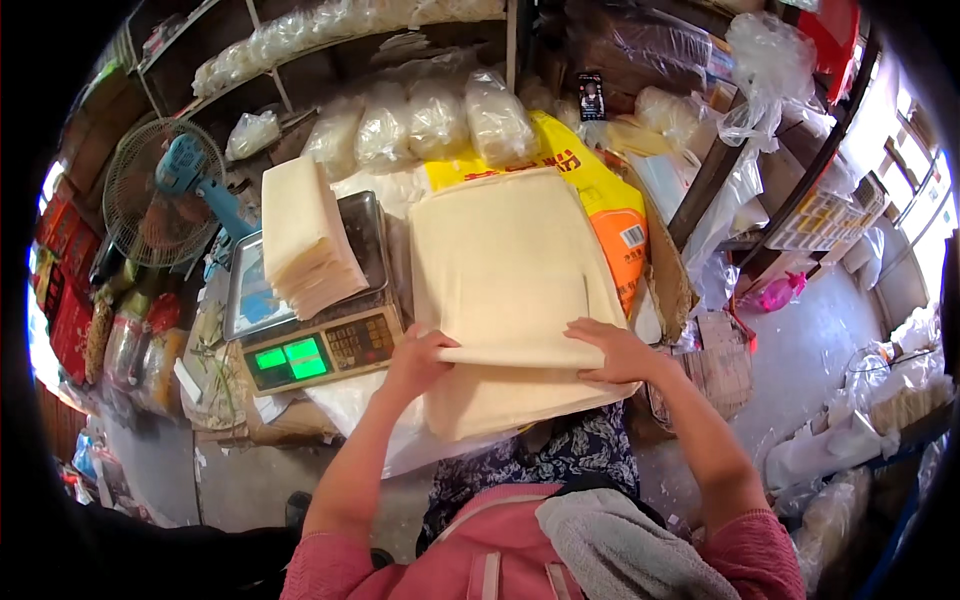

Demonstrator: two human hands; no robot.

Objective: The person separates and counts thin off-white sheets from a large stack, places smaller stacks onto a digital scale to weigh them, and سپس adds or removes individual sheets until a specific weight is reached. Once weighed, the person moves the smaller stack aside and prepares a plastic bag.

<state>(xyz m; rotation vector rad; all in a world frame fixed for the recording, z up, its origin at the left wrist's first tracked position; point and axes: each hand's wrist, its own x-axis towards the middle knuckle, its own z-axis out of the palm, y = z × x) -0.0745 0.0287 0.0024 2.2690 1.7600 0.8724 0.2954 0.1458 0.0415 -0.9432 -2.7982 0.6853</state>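
Note:
A broad pile of thin cream-coloured sheets (502, 255) lies in front of me, perhaps of dough or tofu skin. Its near part is turned up into a rounded fold (510, 355). My left hand (417, 360) grips the left end of this fold, thumb on top. At the right end, my right hand (619, 351) holds it with the thumb and fingers spread along the edge. Under the fold, a flat cream layer (487, 401) reaches toward my lap. Left of the pile, a digital scale (322, 352) with a lit green display carries a folded stack of similar sheets (307, 232).
Behind the pile lie a yellow and orange printed bag (600, 180) and several filled clear plastic bags (435, 124). A blue fan (180, 165) stands at the far left. A phone (591, 97) is propped at the back. A dark post (705, 176) and cardboard (667, 270) border the right side.

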